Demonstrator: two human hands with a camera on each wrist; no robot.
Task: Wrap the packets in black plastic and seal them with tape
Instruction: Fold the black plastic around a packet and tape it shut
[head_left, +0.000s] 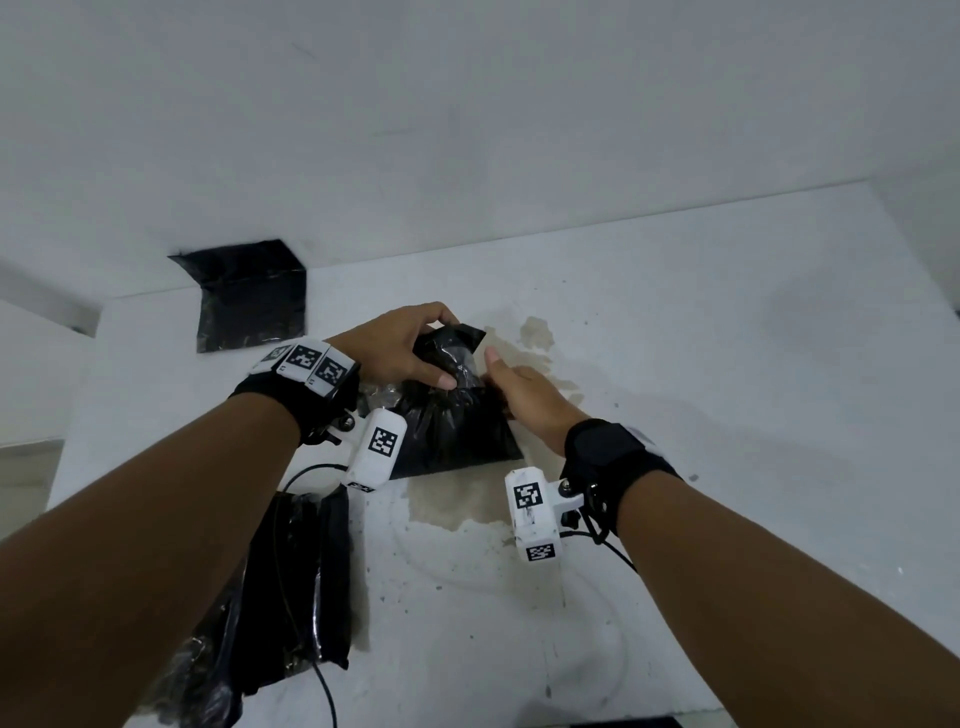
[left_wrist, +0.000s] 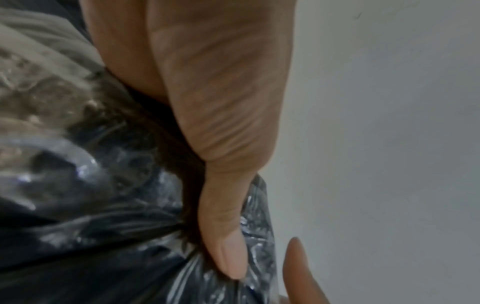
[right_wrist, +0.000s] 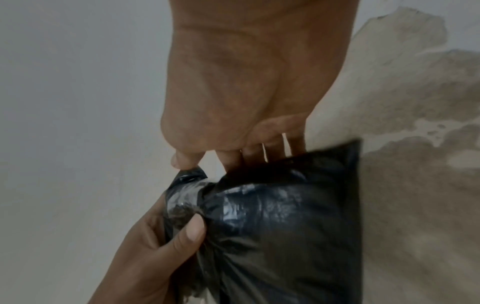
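Observation:
A packet wrapped in black plastic (head_left: 452, 421) lies mid-table. My left hand (head_left: 439, 345) grips its bunched far end, thumb (left_wrist: 226, 246) pressed into the gathered plastic (left_wrist: 130, 236). Clear film over brownish contents (left_wrist: 39, 98) shows under the palm. My right hand (head_left: 498, 384) lies at the bundle's right side with its thumb raised. In the right wrist view its straight fingers (right_wrist: 233, 160) reach behind the plastic (right_wrist: 285, 216) and the thumb tip touches a loose flap (right_wrist: 189, 174). No tape is in view.
A flat black plastic sheet (head_left: 249, 301) lies at the back left, bent up against the wall. A crumpled heap of black plastic (head_left: 291, 582) sits near the front left under my forearm. A brownish stain (head_left: 535, 343) marks the white table (head_left: 727, 364).

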